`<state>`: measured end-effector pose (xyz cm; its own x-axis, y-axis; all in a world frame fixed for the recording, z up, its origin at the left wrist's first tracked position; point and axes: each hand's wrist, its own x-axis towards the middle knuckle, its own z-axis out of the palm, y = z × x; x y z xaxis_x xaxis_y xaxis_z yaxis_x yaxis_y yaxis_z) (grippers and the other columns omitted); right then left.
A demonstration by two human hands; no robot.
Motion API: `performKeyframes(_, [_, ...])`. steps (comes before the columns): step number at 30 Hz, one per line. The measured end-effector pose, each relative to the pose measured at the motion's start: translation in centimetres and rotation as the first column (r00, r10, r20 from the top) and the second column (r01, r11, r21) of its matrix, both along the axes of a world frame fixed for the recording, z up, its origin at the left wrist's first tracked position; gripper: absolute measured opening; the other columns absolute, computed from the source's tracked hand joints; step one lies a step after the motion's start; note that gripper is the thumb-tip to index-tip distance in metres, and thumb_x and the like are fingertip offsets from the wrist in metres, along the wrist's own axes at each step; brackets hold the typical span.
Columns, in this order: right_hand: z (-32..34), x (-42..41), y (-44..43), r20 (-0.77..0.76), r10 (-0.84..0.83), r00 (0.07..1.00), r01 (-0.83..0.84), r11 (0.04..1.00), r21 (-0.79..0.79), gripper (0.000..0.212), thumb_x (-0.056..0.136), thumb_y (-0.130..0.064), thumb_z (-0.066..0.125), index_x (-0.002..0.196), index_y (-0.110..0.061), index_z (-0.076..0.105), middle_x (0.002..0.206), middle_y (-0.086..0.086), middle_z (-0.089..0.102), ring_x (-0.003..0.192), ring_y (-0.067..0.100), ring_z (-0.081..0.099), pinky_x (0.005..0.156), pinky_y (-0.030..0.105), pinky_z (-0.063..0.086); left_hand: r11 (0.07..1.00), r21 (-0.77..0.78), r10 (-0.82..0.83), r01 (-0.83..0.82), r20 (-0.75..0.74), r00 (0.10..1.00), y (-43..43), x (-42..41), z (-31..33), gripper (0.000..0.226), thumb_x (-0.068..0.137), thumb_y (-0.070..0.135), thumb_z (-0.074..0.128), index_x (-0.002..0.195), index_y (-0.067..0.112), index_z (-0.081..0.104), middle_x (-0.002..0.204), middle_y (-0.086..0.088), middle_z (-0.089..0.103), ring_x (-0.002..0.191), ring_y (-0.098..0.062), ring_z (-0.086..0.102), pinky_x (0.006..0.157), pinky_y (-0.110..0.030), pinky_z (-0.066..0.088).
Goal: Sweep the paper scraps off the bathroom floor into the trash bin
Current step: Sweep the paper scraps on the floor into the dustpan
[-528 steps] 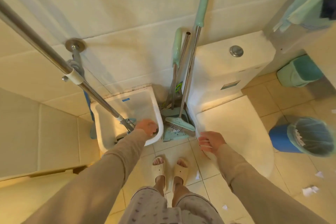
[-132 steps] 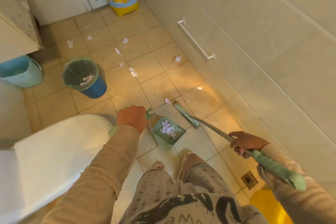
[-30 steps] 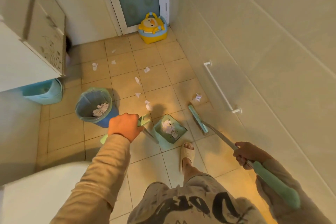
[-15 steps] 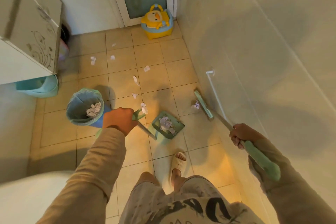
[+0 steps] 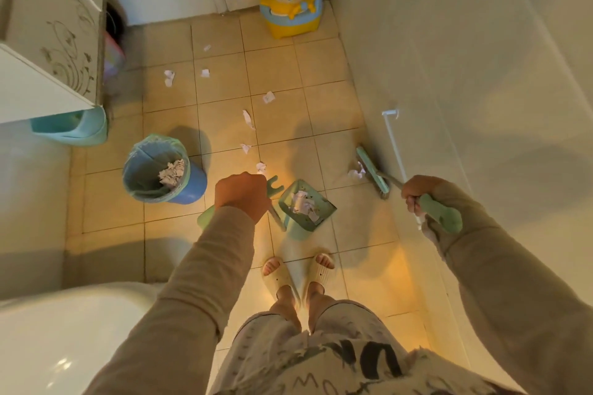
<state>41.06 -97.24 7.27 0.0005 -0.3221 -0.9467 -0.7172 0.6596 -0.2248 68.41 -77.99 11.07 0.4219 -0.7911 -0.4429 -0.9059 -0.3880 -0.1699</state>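
Observation:
My left hand (image 5: 241, 195) grips the green handle of a long-handled dustpan (image 5: 306, 208) that rests on the tiles ahead of my feet, with crumpled paper inside it. My right hand (image 5: 417, 192) is shut on the green grip of a broom; the broom head (image 5: 372, 171) sits on the floor by the right wall, touching a paper scrap (image 5: 355, 172). Several white scraps (image 5: 247, 119) lie scattered on the tiles farther ahead. The blue trash bin (image 5: 160, 171), lined with a green bag and holding paper, stands left of the dustpan.
A white toilet (image 5: 57, 340) fills the lower left. A cabinet (image 5: 51, 26) and a teal basin (image 5: 72, 128) are at the left. A yellow duck potty (image 5: 290, 5) stands by the door. A white rail (image 5: 396, 144) runs low on the right wall.
The broom head has stayed against the scrap by the right wall while my right hand drew up along the handle. My feet have come together behind the dustpan.

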Motion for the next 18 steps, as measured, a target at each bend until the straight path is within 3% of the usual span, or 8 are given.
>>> performKeyframes(2, [-0.4,0.8,0.4,-0.011,0.097,0.995,-0.098,0.995,-0.008,0.028,0.091,-0.001,0.041,0.063,-0.008,0.041,0.030,0.003,0.046,0.024,0.011,0.044,0.035,0.015,0.037,1.000,-0.016,-0.017,0.017,0.018,1.000,0.4,0.5,-0.1,0.028,0.091,0.039,0.053,0.106,0.017,0.063,0.097,-0.005,0.069,0.088,-0.024,0.066,0.064,-0.027,0.038])
performKeyframes(4, [0.0,1.8,1.1,-0.111,0.367,0.924,-0.361,0.930,0.068,0.034,0.091,-0.003,0.038,0.058,-0.008,0.040,0.039,0.007,0.045,0.033,0.015,0.041,0.043,0.022,0.032,0.999,-0.027,-0.025,0.026,0.030,0.999,0.2,0.6,-0.3,0.028,0.090,0.040,0.054,0.105,0.018,0.064,0.096,-0.004,0.069,0.088,-0.024,0.066,0.063,-0.027,0.038])
performKeyframes(6, [0.1,1.8,1.4,-0.113,0.510,0.853,-0.496,0.858,0.132,0.027,0.089,-0.003,0.036,0.064,-0.006,0.042,0.052,0.009,0.042,0.044,0.016,0.039,0.044,0.024,0.031,0.999,-0.031,-0.022,0.023,0.032,0.999,-0.4,0.5,-0.4,0.027,0.089,0.038,0.056,0.104,0.018,0.064,0.097,-0.005,0.069,0.090,-0.025,0.066,0.064,-0.027,0.037])
performKeyframes(9, [0.8,-0.3,2.0,-0.055,0.466,0.883,-0.448,0.873,0.193,0.017,0.090,0.001,0.036,0.077,-0.009,0.039,0.051,0.005,0.036,0.032,0.011,0.036,0.034,0.014,0.030,0.999,-0.023,-0.022,0.022,0.020,1.000,-1.1,0.7,-0.3,0.026,0.089,0.037,0.056,0.106,0.018,0.063,0.101,-0.004,0.068,0.095,-0.025,0.065,0.068,-0.028,0.043])
performKeyframes(13, [2.9,-2.4,2.9,0.043,0.363,0.931,-0.364,0.910,0.196,0.013,0.090,0.003,0.041,0.091,-0.009,0.041,0.046,0.002,0.038,0.030,0.008,0.033,0.034,0.014,0.027,0.999,-0.041,-0.024,0.025,0.014,1.000,-0.9,1.6,-0.3,0.026,0.089,0.037,0.056,0.106,0.018,0.064,0.101,-0.004,0.069,0.095,-0.025,0.065,0.073,-0.029,0.046])
performKeyframes(15, [3.7,-2.7,3.5,0.047,0.374,0.926,-0.376,0.908,0.187,0.023,0.090,0.004,0.042,0.110,-0.005,0.048,0.050,0.003,0.037,0.032,0.008,0.032,0.035,0.014,0.027,0.998,-0.055,-0.028,0.029,0.016,0.999,-0.8,1.9,-0.3,0.026,0.089,0.037,0.057,0.105,0.017,0.064,0.100,-0.004,0.069,0.094,-0.025,0.065,0.073,-0.029,0.046])
performKeyframes(18, [4.2,-2.4,4.7,0.017,0.378,0.926,-0.377,0.918,0.126,0.043,0.090,0.004,0.044,0.132,0.000,0.039,0.054,0.005,0.038,0.032,0.008,0.034,0.035,0.014,0.028,0.996,-0.072,-0.044,0.046,0.028,0.999,-0.9,2.0,-0.4,0.026,0.088,0.038,0.057,0.104,0.018,0.064,0.099,-0.004,0.069,0.093,-0.025,0.066,0.072,-0.029,0.047])
